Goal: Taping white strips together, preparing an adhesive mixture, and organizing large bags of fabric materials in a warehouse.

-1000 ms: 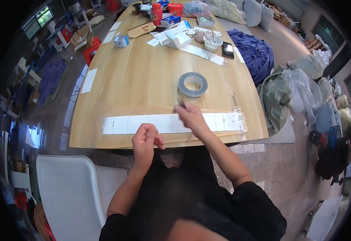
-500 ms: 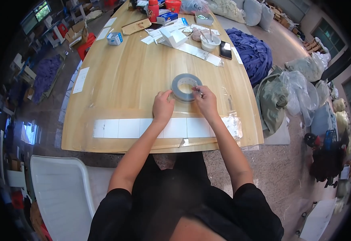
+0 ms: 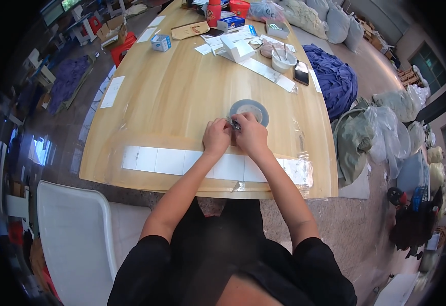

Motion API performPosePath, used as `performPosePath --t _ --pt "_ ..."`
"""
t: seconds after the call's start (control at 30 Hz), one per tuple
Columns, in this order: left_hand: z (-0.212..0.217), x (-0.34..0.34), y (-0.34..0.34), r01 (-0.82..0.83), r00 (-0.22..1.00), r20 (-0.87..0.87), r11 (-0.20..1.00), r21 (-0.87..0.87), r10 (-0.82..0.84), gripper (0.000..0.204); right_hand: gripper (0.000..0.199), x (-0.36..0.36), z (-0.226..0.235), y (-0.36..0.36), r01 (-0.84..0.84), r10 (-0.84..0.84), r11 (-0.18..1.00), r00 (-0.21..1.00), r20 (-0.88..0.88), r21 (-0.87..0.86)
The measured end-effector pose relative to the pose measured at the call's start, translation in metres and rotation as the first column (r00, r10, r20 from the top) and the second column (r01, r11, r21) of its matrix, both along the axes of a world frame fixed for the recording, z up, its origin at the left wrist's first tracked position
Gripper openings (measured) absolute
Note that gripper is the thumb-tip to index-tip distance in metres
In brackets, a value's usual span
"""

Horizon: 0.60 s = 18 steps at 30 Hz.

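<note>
Readable text: none | blue-and-white box [image 3: 160, 43], beyond tape roll [image 3: 265, 113] and to its left: print too small to read | plastic bag [image 3: 266, 11], far beyond tape roll: blue marks illegible

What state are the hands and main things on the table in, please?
Right hand: holding small dark object
Left hand: fingers bent, beside right hand
Tape roll: lying flat, partly hidden
Near white strip: flat, partly covered
White bowl: uncovered, sticks protruding
Phone beside bowl: flat, dark face up
</note>
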<state>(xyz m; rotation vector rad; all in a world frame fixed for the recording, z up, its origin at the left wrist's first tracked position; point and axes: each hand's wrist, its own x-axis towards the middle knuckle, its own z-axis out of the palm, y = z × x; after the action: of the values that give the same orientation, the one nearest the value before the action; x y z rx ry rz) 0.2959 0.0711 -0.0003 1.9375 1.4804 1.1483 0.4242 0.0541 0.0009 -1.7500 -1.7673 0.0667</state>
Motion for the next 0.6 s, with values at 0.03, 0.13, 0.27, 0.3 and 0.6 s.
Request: performPosePath --t 0.03,0.13,0.27,0.3,0.6 --pt "-0.003 -0.002 0.001 0.029 0.999 -0.013 1.0 -0.004 -0.029 0.005 0.033 -0.004 0.004 0.001 0.062 -0.056 0.996 0.995 0.08 -0.071" --pt "-0.011 -0.012 0.008 0.14 0.988 0.078 0.989 -0.051 -0.136 0.004 0.036 -0.01 0.025 0.0 0.079 -0.055 0.965 0.993 0.101 -0.25" --pt "0.026 -0.014 0.013 0.41 0.905 0.195 0.896 -0.168 -0.378 0.006 0.038 0.013 0.04 -0.009 0.039 -0.084 0.984 0.961 -0.265 -0.172" --pt "0.045 -0.016 0.012 0.467 0.877 0.252 0.849 -0.247 -0.409 0.005 0.038 0.019 0.036 -0.009 0.053 -0.096 0.984 0.961 -0.26 -0.17" --pt "0.057 -0.009 0.018 0.466 0.881 0.104 0.811 -0.353 -0.461 0.009 0.024 0.03 0.031 -0.022 -0.224 0.18 0.974 0.833 -0.523 -0.021"
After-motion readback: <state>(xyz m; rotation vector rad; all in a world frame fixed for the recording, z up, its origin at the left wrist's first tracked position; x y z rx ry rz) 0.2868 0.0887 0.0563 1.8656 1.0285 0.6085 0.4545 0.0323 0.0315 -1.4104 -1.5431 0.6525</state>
